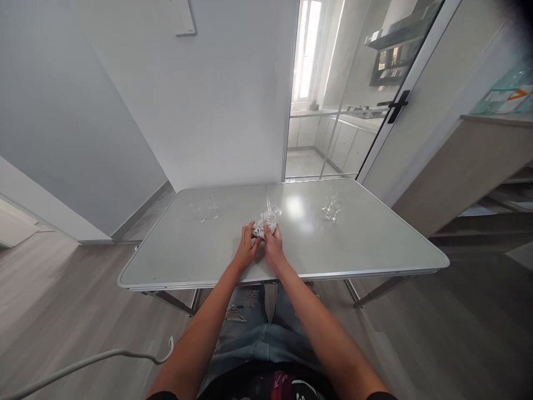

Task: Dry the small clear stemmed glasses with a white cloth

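Over the middle of the table, a crumpled white cloth (pixel 259 228) is bunched around a clear drinking glass (pixel 272 214), which lies tilted with one end sticking out to the upper right. My left hand (pixel 246 244) grips the cloth from the left, fingers curled over its edge. From the right, my right hand (pixel 273 240) closes on the cloth and the glass, the thumb pressing on the fabric. The cloth hides much of the glass, so I cannot tell its full shape.
Clear glassware (pixel 332 210) stands on the right of the grey folding table (pixel 191 255), with more transparent glasses (pixel 212 209) at the back left. Behind are a white wall and a glass door (pixel 333 100). A shelf unit (pixel 466 166) stands at right; a pale cable (pixel 112 353) crosses lower left.
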`<action>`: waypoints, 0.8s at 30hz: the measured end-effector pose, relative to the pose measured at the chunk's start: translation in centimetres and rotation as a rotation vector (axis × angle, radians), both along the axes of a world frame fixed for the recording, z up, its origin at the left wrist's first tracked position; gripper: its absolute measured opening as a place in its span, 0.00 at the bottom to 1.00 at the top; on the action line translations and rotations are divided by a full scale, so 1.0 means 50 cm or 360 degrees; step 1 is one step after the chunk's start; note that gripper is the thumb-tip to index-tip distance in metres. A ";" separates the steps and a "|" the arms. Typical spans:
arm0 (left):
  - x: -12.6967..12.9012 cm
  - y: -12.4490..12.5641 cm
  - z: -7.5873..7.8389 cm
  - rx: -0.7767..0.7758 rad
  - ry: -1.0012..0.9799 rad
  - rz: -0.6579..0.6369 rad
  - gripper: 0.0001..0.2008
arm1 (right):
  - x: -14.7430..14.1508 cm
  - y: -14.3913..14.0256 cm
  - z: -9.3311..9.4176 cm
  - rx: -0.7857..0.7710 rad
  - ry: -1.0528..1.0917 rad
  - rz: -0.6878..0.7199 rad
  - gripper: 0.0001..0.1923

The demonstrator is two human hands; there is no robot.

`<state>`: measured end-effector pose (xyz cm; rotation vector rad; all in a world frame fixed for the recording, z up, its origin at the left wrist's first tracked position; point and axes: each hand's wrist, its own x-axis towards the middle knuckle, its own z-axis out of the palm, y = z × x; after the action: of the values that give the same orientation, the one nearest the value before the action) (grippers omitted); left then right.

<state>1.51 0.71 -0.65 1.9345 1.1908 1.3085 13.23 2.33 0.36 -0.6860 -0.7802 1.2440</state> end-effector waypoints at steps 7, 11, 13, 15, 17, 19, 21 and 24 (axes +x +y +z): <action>-0.004 0.002 -0.006 -0.0230 -0.0365 -0.0220 0.26 | 0.063 0.014 0.030 0.0530 -0.1201 -0.0754 0.32; 0.001 0.010 -0.014 -0.0252 -0.0670 -0.0379 0.21 | 0.111 0.031 0.061 0.1037 -0.2033 -0.0719 0.28; 0.004 0.014 -0.018 -0.0278 -0.0787 -0.0462 0.19 | 0.124 0.034 0.071 0.1221 -0.2289 -0.0651 0.26; 0.005 0.018 -0.022 -0.0313 -0.0881 -0.0522 0.18 | 0.128 0.033 0.078 0.1425 -0.2423 -0.0532 0.24; 0.004 0.021 -0.025 -0.0353 -0.0959 -0.0534 0.19 | 0.126 0.030 0.082 0.1663 -0.2474 -0.0349 0.23; 0.002 0.023 -0.026 -0.0393 -0.1017 -0.0513 0.19 | 0.122 0.028 0.082 0.1847 -0.2469 -0.0196 0.22; 0.000 0.024 -0.026 -0.0419 -0.1046 -0.0496 0.19 | 0.120 0.027 0.080 0.1879 -0.2445 -0.0191 0.23; 0.000 0.023 -0.025 -0.0436 -0.1063 -0.0500 0.20 | 0.118 0.028 0.072 0.1686 -0.2397 -0.0378 0.24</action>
<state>1.49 1.89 -1.90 1.2657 0.6561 1.3722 19.12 3.74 3.95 -0.6773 -2.2414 -0.2446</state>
